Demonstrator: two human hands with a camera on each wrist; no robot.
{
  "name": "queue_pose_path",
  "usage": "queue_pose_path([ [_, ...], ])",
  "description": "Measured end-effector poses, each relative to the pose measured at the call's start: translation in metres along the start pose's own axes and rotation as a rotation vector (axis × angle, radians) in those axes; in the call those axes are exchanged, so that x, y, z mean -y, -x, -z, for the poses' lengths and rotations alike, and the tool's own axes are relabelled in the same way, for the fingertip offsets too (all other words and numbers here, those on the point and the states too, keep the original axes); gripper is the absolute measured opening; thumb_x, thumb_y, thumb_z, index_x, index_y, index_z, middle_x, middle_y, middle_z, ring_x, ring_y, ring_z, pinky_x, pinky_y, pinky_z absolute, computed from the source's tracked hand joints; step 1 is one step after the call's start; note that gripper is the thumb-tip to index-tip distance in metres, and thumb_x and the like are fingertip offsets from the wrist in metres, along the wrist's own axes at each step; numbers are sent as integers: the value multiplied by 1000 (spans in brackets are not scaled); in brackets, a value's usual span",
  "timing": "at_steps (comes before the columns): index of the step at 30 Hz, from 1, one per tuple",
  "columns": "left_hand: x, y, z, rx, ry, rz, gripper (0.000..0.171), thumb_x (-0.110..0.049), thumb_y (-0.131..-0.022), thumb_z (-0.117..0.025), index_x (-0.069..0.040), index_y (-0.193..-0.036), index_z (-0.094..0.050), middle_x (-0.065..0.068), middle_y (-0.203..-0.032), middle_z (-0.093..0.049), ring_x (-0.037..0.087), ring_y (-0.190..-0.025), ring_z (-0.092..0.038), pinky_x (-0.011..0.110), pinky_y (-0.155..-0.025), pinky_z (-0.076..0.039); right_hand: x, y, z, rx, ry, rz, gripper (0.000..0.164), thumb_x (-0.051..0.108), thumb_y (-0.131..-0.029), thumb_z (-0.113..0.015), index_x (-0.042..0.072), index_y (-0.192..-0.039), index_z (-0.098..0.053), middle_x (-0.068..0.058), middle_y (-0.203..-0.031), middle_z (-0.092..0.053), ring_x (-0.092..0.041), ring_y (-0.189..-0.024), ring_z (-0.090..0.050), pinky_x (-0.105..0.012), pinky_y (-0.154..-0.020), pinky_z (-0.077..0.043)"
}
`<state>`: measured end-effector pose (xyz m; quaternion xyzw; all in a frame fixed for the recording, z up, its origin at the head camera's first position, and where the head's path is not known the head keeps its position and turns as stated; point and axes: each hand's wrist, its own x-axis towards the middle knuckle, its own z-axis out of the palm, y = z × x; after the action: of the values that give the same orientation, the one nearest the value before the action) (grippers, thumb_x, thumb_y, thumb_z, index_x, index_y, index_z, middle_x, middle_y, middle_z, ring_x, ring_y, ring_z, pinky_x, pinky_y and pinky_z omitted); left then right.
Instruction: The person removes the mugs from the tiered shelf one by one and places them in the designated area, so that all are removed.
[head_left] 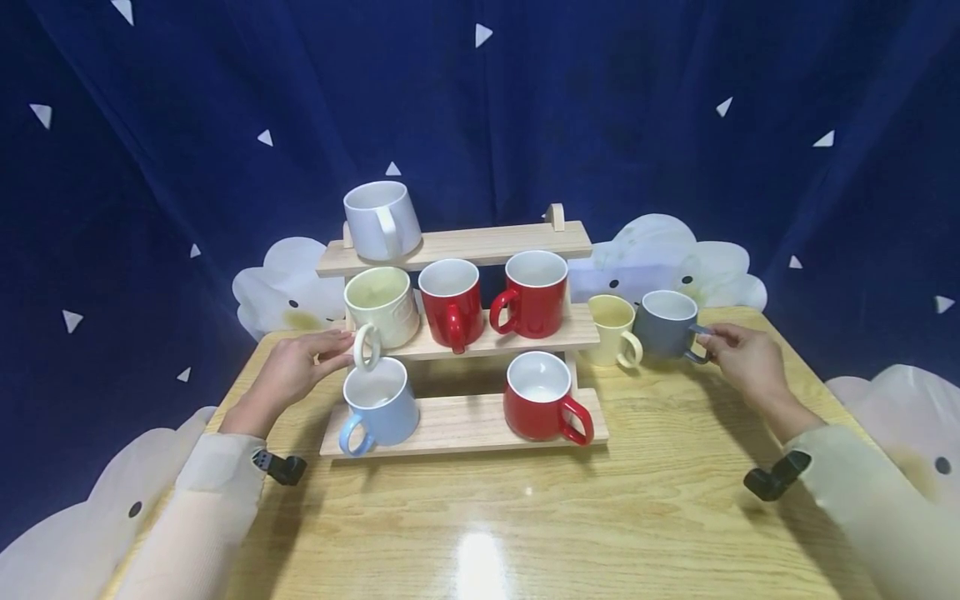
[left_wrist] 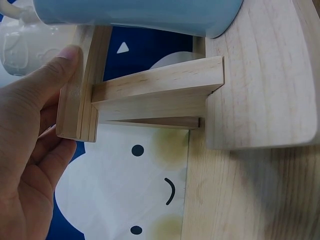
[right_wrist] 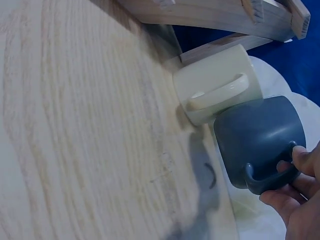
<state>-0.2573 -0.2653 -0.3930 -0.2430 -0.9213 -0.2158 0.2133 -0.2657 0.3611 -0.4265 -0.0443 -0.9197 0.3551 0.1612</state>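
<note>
My left hand (head_left: 300, 369) grips the left end of the middle board of a three-tier wooden mug rack (head_left: 450, 423); in the left wrist view its thumb (left_wrist: 70, 52) lies on one face and fingers curl behind. With my right hand (head_left: 746, 357) I pinch the handle of a dark grey mug (right_wrist: 260, 137), to the right of the rack. A pale yellow mug (head_left: 611, 317) stands close beside the grey one, between it and the rack. Nearest my left hand are a cream mug (head_left: 384, 312) on the middle board and a light blue mug (head_left: 384, 408) on the lowest.
On the top board sits a white mug (head_left: 386, 225) at the left. Two red mugs, one central (head_left: 468, 308) and one to its right (head_left: 542, 300), share the middle board. Another red mug (head_left: 528, 408) is at the lowest board's right. Behind the wooden table (head_left: 420, 517) hangs a blue curtain (head_left: 480, 100).
</note>
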Motion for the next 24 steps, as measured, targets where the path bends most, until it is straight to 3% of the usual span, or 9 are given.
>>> queue_pose_path([
  [10, 1, -1, -1, -1, 1, 4, 36, -18, -81, -80, -5, -114, -73, 13, -114, -70, 34, -105, -66, 51, -81, -54, -9, 5, -11, 14, 18, -30, 34, 26, -99, -60, -3, -115, -67, -19, -90, -71, -12, -68, -58, -24, -48, -44],
  [18, 0, -1, -1, 6, 0, 9, 36, -18, -82, -80, -4, -114, -72, 13, -114, -70, 35, -107, -65, 53, -85, -53, -13, 6, -17, -17, 23, -38, 35, 27, -98, -62, -3, -115, -68, -20, -94, -72, -9, -70, -57, -20, -52, -42],
  [24, 1, 0, -1, 5, 7, 11, 35, -18, -82, -80, -5, -114, -73, 13, -116, -69, 34, -106, -66, 51, -82, -54, -13, 7, -22, -18, 7, -35, 36, 26, -99, -61, -5, -116, -67, -21, -96, -71, -16, -77, -60, -17, -55, -43],
])
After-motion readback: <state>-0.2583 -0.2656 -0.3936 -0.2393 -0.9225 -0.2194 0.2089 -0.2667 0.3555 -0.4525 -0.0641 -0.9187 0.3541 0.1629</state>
